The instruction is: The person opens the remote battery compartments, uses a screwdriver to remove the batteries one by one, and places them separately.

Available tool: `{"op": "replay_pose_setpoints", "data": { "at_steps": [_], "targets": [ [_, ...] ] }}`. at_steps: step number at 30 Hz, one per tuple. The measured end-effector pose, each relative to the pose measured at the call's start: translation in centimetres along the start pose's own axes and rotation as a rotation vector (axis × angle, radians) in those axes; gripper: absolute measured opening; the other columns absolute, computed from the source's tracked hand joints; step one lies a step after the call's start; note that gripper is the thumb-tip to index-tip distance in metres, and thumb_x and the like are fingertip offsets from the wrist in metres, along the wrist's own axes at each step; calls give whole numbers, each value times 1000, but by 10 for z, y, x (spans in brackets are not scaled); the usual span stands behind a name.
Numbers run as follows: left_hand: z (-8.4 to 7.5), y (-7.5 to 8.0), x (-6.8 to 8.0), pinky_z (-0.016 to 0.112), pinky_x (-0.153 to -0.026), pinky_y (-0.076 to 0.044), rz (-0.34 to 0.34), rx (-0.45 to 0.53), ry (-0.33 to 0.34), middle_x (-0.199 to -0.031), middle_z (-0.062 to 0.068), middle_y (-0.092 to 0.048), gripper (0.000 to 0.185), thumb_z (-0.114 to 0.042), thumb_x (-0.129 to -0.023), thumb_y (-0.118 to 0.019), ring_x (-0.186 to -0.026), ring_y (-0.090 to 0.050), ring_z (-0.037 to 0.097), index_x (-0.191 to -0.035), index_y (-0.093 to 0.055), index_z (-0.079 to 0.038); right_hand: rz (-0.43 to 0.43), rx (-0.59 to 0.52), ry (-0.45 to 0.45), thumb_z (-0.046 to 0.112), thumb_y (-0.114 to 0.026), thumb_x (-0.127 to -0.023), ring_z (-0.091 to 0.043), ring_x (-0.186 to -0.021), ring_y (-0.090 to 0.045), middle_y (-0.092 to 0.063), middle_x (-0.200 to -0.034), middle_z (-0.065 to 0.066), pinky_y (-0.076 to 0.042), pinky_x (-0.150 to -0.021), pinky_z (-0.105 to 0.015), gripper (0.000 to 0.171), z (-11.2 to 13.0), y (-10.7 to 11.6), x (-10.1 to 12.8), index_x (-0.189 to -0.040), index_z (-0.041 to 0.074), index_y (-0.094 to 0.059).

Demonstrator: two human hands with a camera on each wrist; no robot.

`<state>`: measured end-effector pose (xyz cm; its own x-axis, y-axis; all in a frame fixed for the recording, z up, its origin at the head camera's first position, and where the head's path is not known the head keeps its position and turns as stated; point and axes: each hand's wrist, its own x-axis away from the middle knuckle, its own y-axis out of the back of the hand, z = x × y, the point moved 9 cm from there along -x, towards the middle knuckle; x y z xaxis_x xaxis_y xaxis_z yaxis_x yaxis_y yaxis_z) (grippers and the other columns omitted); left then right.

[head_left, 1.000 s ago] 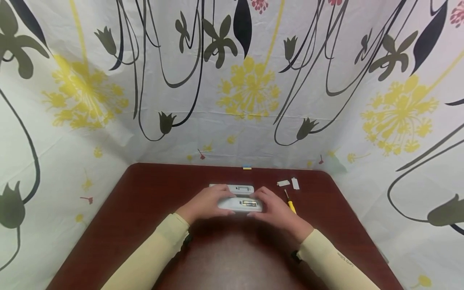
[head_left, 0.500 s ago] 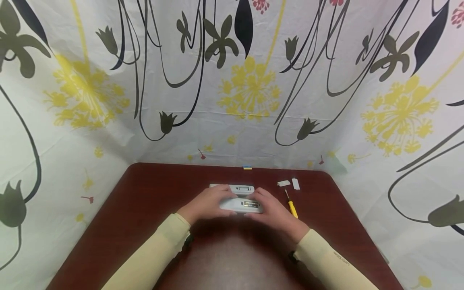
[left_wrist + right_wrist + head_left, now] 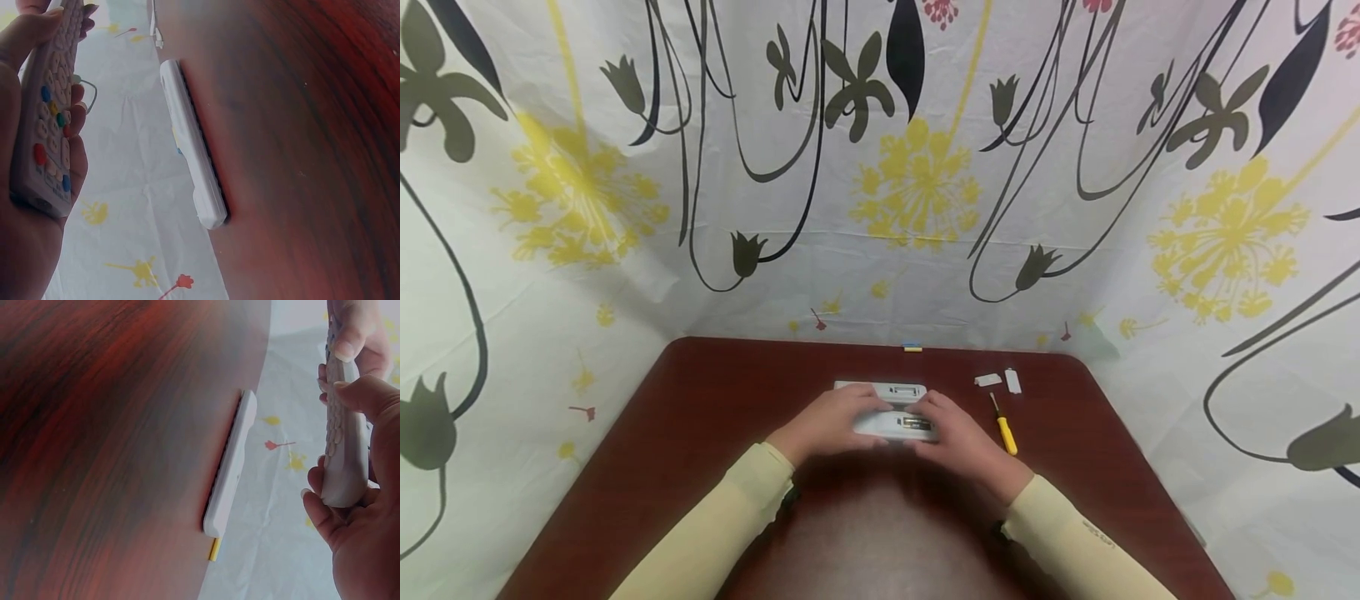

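Both hands hold a white remote control [image 3: 897, 425] just above the dark red table [image 3: 715, 400], its back with the open battery bay facing up. My left hand [image 3: 827, 421] grips its left end. My right hand [image 3: 955, 433] grips the right end, with fingers lying over part of the bay. In the left wrist view the remote's [image 3: 47, 119] coloured buttons face down into the left palm [image 3: 31, 250]. The right wrist view shows the right hand [image 3: 369, 550] curled round the remote [image 3: 344, 437]. A second white remote [image 3: 887, 389] lies flat on the table just behind them.
A small yellow-handled screwdriver [image 3: 1002, 427] lies right of the hands. Two small white covers [image 3: 987, 380] [image 3: 1012, 381] sit behind it. A tiny blue and yellow piece [image 3: 912, 347] rests at the table's far edge. Flowered curtain [image 3: 917, 183] walls the table on three sides.
The right hand has slid a little leftward along the held remote, and its fingers now cover more of the open bay. The left hand and the second remote stay put.
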<state>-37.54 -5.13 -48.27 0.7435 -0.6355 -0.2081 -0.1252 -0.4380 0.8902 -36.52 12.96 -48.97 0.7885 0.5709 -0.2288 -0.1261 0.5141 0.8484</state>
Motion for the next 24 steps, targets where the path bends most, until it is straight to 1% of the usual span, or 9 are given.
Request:
{"op": "replay_pose_setpoints", "data": {
  "at_steps": [7, 11, 17, 20, 24],
  "targets": [
    [-1, -1, 1, 33, -99, -54, 7, -35, -28, -137, -7, -66, 51, -48, -99, -83, -117, -60, 12, -144, -73, -27, 15, 24, 12, 30, -89, -97, -8, -109, -55, -57, -127, 11, -58, -90, -29, 48, 1, -5, -2, -140, 23, -71],
    [1, -4, 0, 33, -98, -54, 16, -37, -33, -135, -8, -66, 50, -44, -99, -83, -115, -60, 11, -145, -72, -27, 21, 37, 19, 30, -88, -97, -9, -108, -55, -57, -127, 10, -57, -89, -29, 47, 2, -6, -2, -141, 22, -71],
    [8, -12, 1, 36, -103, -55, 54, -34, -3, -138, -8, -69, 50, -40, -100, -83, -118, -63, 11, -146, -72, -26, 15, 48, 26, 26, -88, -98, -12, -107, -56, -60, -129, 4, -56, -88, -33, 46, -5, -12, -2, -140, 16, -71],
    [13, -19, 1, 36, -105, -54, 77, -46, 18, -137, -9, -69, 50, -40, -100, -84, -118, -63, 10, -146, -72, -27, 27, 51, 1, 27, -88, -98, -12, -110, -57, -61, -132, 4, -57, -91, -35, 46, -11, -19, -2, -140, 17, -71],
    [17, -26, 1, 37, -108, -54, 93, -72, 43, -138, -10, -70, 50, -39, -99, -85, -120, -63, 10, -146, -71, -28, 39, 44, -33, 28, -89, -97, -13, -113, -57, -62, -136, 4, -58, -96, -37, 47, -18, -25, -3, -139, 18, -71]
  ]
}}
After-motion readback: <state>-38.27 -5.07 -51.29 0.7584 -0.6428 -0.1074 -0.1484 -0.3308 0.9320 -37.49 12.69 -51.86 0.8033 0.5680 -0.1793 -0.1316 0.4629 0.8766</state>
